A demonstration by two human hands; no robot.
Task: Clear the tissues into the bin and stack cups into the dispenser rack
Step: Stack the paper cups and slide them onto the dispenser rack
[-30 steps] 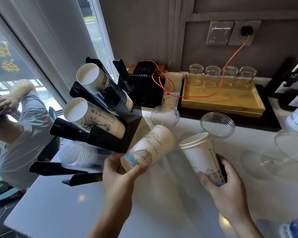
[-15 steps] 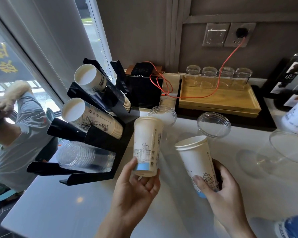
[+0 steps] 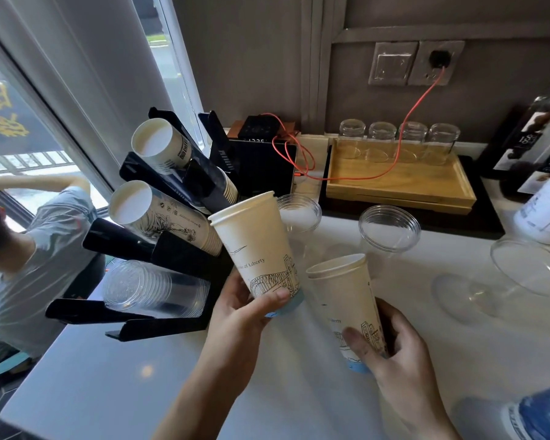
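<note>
Head cam looking down at a white counter (image 3: 115, 385) with both hands up over it, each one holding a paper cup. Left hand (image 3: 235, 315) is wrapped around the bottom of a tall paper cup (image 3: 256, 246), thumb pressed across the front just above the blue band, cup tipped a bit to the left with its open mouth up. It sits right beside the black dispenser rack (image 3: 172, 255), maybe touching the rack's edge, hard to say from this angle. Right hand (image 3: 391, 347) is closed around the base of a second paper cup (image 3: 346, 300), fingers curled over the skyline drawing, and the doubled rim looks like two cups nested together. The two cups are near each other but not touching.

The rack already has a stack of paper cups in the top slot (image 3: 169, 147), another stack in the middle slot (image 3: 159, 217) and a stack of clear plastic cups lying in the bottom slot (image 3: 153, 290). On the counter behind the hands are two clear plastic cups standing mouth up (image 3: 299, 214) (image 3: 389, 228), and a bigger clear one lying on its side off to the right (image 3: 521, 271). Further back there's a wooden tray (image 3: 397, 188) with four glass jars upside down on it (image 3: 397, 141), and an orange cable (image 3: 404, 128) running up to the wall socket (image 3: 438, 61)
</note>
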